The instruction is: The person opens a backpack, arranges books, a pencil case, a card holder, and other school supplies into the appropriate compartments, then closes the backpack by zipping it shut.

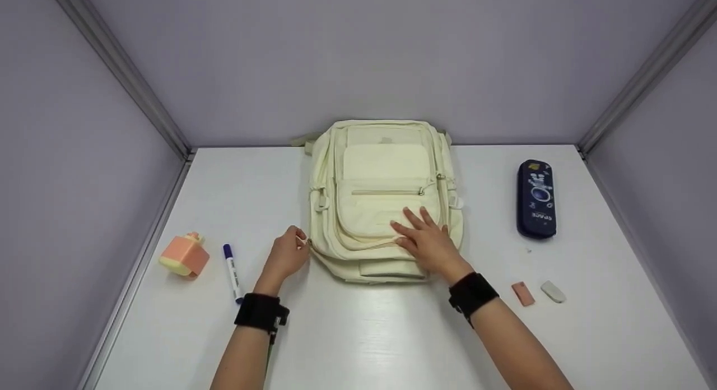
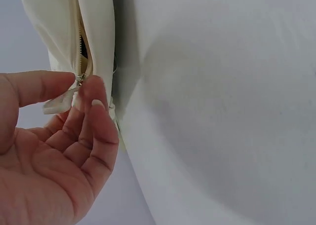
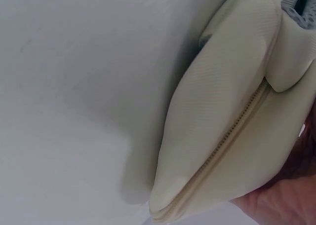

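Observation:
A cream backpack [image 1: 386,163] lies front side up against the back wall of the table. At its lower left side my left hand [image 1: 289,251] pinches a zipper pull [image 2: 79,82] between thumb and index finger. The left wrist view shows the zipper teeth parted above the slider, with a dark gap inside. My right hand [image 1: 430,244] rests with spread fingers on the lower right of the backpack's front. In the right wrist view, a side zipper [image 3: 222,143] runs closed along the bag, and only part of that hand shows.
Left of the bag are a pink and yellow bottle-like object [image 1: 186,256] and a white marker [image 1: 233,275] with blue ends. On the right lie a dark blue pencil case [image 1: 536,199], a pink eraser-like block [image 1: 523,293] and a grey-white piece [image 1: 553,292]. Walls enclose the table.

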The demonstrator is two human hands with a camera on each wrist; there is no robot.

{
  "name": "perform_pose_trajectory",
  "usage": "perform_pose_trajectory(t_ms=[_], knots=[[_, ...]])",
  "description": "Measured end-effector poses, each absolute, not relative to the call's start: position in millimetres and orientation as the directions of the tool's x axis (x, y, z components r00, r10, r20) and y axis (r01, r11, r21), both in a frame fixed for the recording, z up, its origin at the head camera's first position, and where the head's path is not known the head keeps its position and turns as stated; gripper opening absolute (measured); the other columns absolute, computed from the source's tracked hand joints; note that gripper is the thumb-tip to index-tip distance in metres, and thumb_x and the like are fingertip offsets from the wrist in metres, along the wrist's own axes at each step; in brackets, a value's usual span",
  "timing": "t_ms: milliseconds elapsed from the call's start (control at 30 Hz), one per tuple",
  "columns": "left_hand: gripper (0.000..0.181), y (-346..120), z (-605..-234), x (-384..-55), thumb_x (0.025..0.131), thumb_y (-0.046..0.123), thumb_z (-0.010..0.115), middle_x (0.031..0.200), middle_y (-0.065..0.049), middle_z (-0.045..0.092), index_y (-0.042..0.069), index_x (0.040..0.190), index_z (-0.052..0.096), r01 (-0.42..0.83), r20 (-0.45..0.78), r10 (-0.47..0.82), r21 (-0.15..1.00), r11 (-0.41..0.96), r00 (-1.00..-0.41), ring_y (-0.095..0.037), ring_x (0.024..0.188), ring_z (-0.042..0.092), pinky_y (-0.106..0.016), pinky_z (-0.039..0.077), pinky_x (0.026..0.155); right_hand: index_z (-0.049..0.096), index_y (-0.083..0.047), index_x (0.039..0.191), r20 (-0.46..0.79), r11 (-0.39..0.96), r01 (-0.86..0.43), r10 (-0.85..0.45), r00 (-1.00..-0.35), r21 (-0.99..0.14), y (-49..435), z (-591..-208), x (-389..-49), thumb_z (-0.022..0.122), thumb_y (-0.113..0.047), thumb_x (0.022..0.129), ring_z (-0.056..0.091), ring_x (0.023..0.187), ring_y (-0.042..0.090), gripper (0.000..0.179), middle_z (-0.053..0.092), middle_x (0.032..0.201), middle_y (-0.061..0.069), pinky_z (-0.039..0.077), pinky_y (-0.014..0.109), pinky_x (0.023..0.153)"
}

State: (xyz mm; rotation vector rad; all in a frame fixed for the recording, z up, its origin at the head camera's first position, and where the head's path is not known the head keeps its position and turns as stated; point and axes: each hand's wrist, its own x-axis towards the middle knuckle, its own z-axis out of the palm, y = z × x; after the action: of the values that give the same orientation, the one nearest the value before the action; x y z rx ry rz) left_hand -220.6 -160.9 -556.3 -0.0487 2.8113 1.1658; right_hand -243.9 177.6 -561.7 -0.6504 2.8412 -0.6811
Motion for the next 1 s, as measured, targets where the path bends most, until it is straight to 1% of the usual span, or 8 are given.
perform_pose_trajectory(t_ms=[200,300,400,467,567,667,867,1000], knots=[[0.029,-162.0,-565.4,-220.4,0.092,0.004,0.055,0.094,-0.014,0.064,-0.009,0.118,0.060,-0.118,-0.173,0.008,0.707,0.697,-0.985,-0.025,0.082,0.061,-0.041,0.050,0.075,0.040,-0.033,0.150,-0.051,0.804,-0.377,-0.448,-0.893,-0.460,177.0,-562.2,-244.2,0.044,-0.048,0.102,0.001,0.148,0.031,0.050,0.015,0.162,-0.002,0.013,0.077,0.101],[0.023,-163.0,-569.2,-218.0,0.092,0.005,0.057,0.092,-0.013,0.067,-0.008,0.108,0.069,-0.085,-0.129,0.006,0.687,0.721,-0.992,-0.024,0.082,0.060,-0.040,0.050,0.075,0.039,-0.034,0.150,-0.062,0.813,-0.371,-0.443,-0.895,-0.448,176.9,-561.7,-244.3,0.043,-0.049,0.102,0.001,0.149,0.030,0.050,0.015,0.162,-0.002,0.013,0.076,0.102],[0.015,-161.9,-569.2,-213.7,0.092,0.005,0.061,0.078,-0.007,0.067,-0.002,0.091,0.074,-0.045,-0.084,0.016,0.672,0.739,-0.996,-0.019,0.069,0.058,-0.035,0.049,0.064,0.039,-0.034,0.150,-0.064,0.818,-0.371,-0.440,-0.896,-0.440,176.8,-561.2,-244.4,0.042,-0.049,0.102,0.001,0.149,0.030,0.050,0.015,0.162,-0.002,0.013,0.076,0.102],[0.018,-160.0,-567.6,-210.0,0.093,0.006,0.063,0.066,-0.002,0.061,0.002,0.079,0.073,-0.004,-0.057,0.042,0.636,0.771,-0.997,-0.016,0.058,0.053,-0.031,0.044,0.055,0.039,-0.033,0.150,-0.059,0.817,-0.371,-0.439,-0.897,-0.441,176.7,-561.2,-244.4,0.042,-0.049,0.102,0.001,0.148,0.031,0.050,0.015,0.162,-0.002,0.013,0.076,0.102],[0.027,-157.0,-565.2,-204.2,0.094,0.006,0.063,0.058,0.002,0.053,0.006,0.066,0.066,0.075,-0.025,0.110,0.578,0.813,-0.994,-0.014,0.053,0.046,-0.030,0.039,0.052,0.040,-0.033,0.150,-0.051,0.815,-0.369,-0.435,-0.899,-0.447,176.1,-561.2,-244.2,0.042,-0.048,0.103,0.002,0.148,0.031,0.049,0.016,0.162,-0.001,0.014,0.076,0.102],[0.028,-155.4,-564.4,-199.0,0.093,0.007,0.066,0.060,0.004,0.052,0.008,0.065,0.063,0.144,-0.003,0.172,0.530,0.836,-0.985,-0.013,0.056,0.046,-0.032,0.041,0.055,0.040,-0.033,0.149,-0.052,0.815,-0.365,-0.432,-0.901,-0.450,175.3,-561.0,-243.9,0.042,-0.047,0.103,0.003,0.148,0.031,0.049,0.016,0.162,-0.001,0.014,0.076,0.102],[0.035,-148.9,-563.6,-193.1,0.090,0.003,0.066,0.058,0.007,0.047,0.010,0.058,0.055,0.232,-0.005,0.277,0.533,0.814,-0.961,-0.012,0.057,0.043,-0.031,0.040,0.057,0.040,-0.033,0.149,-0.053,0.821,-0.365,-0.429,-0.902,-0.439,174.1,-559.8,-243.9,0.041,-0.046,0.103,0.003,0.148,0.032,0.048,0.016,0.162,-0.001,0.015,0.076,0.101],[0.032,-142.0,-558.9,-190.6,0.090,0.003,0.067,0.058,0.008,0.047,0.009,0.059,0.058,0.274,-0.009,0.328,0.530,0.803,-0.945,-0.011,0.057,0.043,-0.030,0.041,0.057,0.040,-0.032,0.150,-0.053,0.825,-0.365,-0.427,-0.903,-0.432,174.1,-559.1,-243.6,0.041,-0.046,0.104,0.004,0.148,0.032,0.048,0.017,0.162,0.000,0.016,0.076,0.101]])
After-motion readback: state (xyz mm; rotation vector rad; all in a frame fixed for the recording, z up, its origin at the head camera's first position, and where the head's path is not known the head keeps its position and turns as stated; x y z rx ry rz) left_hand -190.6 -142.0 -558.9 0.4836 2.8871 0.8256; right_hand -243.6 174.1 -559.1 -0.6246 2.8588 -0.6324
